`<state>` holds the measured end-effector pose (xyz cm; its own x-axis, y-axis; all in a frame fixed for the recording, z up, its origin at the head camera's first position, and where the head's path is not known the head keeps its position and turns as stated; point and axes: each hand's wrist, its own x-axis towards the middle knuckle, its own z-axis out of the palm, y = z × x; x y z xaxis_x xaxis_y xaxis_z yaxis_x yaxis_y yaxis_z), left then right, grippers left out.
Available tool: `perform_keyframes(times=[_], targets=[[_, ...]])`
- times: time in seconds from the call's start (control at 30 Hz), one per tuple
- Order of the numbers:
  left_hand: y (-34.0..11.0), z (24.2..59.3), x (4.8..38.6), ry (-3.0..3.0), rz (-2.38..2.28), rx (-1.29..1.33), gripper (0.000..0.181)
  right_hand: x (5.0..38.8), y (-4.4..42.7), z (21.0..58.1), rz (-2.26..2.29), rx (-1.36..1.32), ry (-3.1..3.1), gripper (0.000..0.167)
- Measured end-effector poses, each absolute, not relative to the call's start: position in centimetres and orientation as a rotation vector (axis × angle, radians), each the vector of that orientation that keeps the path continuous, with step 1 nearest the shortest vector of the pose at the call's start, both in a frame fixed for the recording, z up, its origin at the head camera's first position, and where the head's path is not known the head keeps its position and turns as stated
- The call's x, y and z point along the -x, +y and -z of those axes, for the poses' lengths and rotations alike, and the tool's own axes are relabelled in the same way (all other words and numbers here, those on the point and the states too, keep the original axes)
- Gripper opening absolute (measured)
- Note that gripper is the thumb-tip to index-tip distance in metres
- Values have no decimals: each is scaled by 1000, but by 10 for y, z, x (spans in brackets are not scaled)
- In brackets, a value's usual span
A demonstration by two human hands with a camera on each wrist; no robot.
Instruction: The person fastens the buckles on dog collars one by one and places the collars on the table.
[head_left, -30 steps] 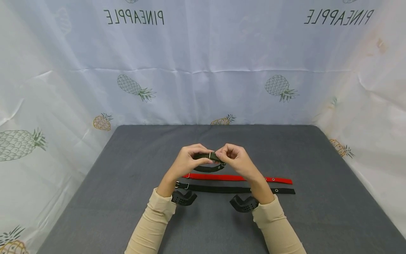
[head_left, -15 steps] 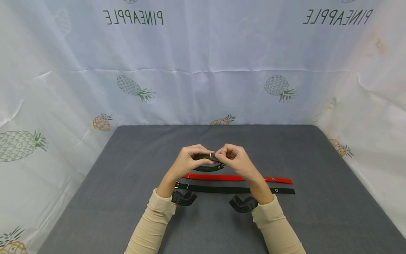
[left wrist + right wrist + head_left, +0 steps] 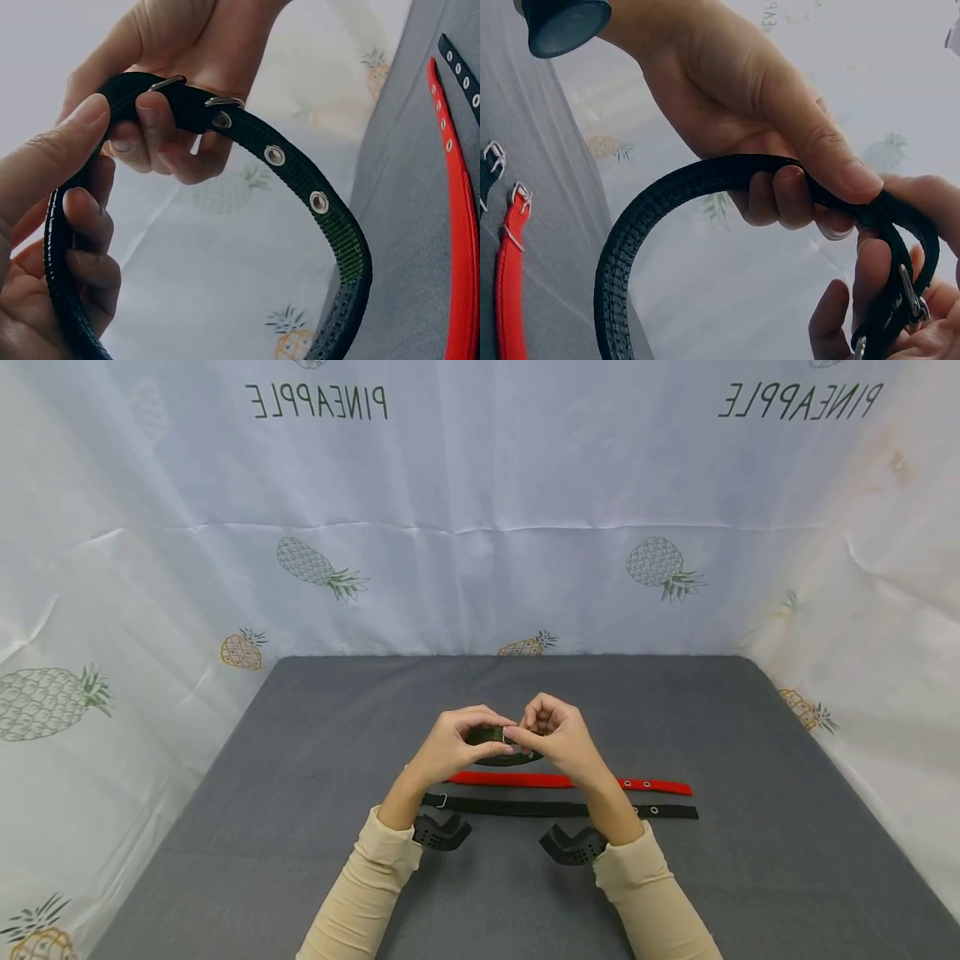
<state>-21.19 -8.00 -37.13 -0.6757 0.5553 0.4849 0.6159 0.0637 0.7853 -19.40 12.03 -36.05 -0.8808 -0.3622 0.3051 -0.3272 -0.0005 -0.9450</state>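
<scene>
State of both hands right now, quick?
Left hand: closed, holding the dark green strap.
Right hand: closed, its fingers gripping the same strap.

Green strap [image 3: 349,240]: one. Red strap [image 3: 510,779]: one. Black strap [image 3: 517,807]: one. Strap total: three. Hands [image 3: 448,744]: two. Wrist units [image 3: 442,832]: two. Tabletop [image 3: 300,827]: one.

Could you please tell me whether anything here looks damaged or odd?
Two things, both on the white curtain: the PINEAPPLE lettering reads backwards, and a brownish mark, upper right, resembles a stain. I see no damage on the looped green strap; the red strap and black strap lie side by side.
</scene>
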Motion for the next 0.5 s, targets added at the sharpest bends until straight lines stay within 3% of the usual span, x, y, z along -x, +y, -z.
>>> perform_keyframes(times=[0.13,0.33,0.5], targets=[[-83,372,212,-2242,1738,1201,26,195,123,361,2029,707,2141,12],[-87,367,211,-2242,1772,1112,29,198,130,360,1887,762,2139,29],[-87,368,211,-2241,1767,1146,29,198,131,361,1871,840,2127,23]])
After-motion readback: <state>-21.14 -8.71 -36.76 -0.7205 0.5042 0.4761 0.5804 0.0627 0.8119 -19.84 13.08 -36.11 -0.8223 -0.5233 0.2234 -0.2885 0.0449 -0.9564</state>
